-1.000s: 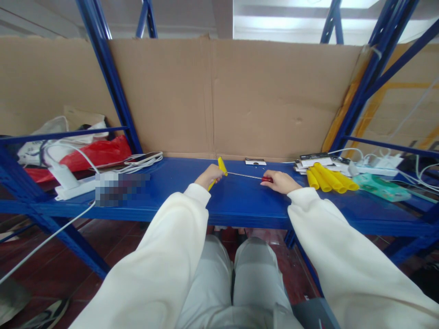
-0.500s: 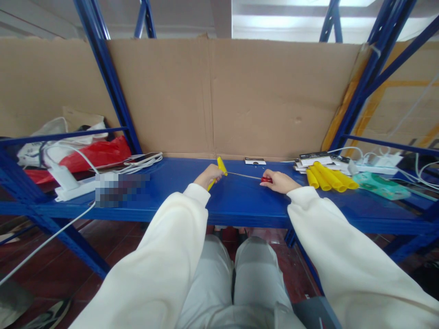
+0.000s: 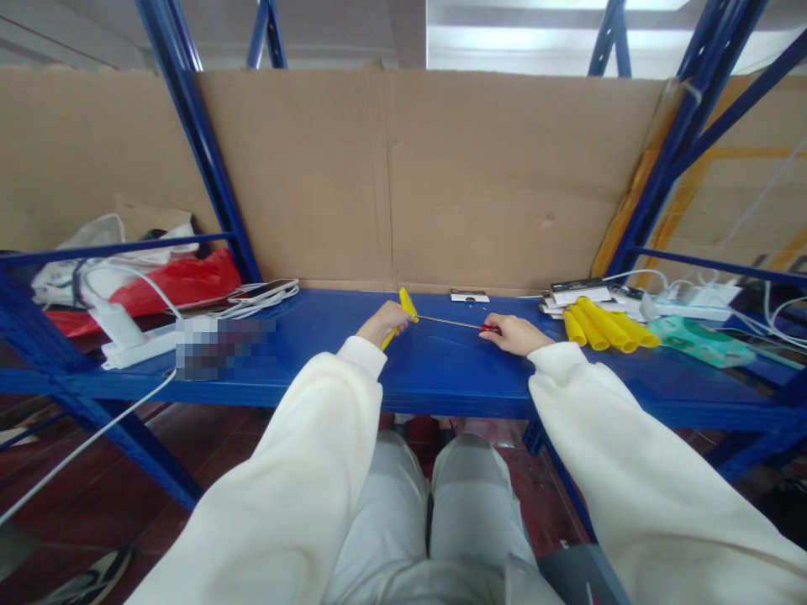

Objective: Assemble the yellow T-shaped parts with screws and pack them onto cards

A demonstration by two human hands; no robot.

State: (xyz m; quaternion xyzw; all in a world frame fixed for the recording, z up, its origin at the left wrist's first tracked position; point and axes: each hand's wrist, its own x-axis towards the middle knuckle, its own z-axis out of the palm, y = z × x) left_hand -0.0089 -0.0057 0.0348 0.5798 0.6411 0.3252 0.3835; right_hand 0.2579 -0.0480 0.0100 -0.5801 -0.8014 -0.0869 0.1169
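Note:
Near the middle of the blue shelf, my left hand point(image 3: 386, 322) is closed on a yellow piece point(image 3: 408, 304) that sticks out above and below the fingers. My right hand point(image 3: 514, 333) grips the red handle of a screwdriver point(image 3: 454, 323). Its long metal shaft points left, and the tip meets the yellow piece beside my left fingers. Whether the tip sits inside the piece is too small to tell. Several yellow tubes point(image 3: 605, 326) lie side by side to the right of my right hand.
A small black-and-white item point(image 3: 469, 296) lies at the back of the blue shelf point(image 3: 454, 378). Cables, a white power strip point(image 3: 148, 343) and a phone point(image 3: 255, 291) are on the left. A green packet point(image 3: 699, 340) lies right, with small boxes point(image 3: 580, 291) behind the tubes. Cardboard point(image 3: 466, 176) stands behind.
My right hand has turned slightly on the red handle, less of which shows now. The left hand and the yellow piece stay in place.

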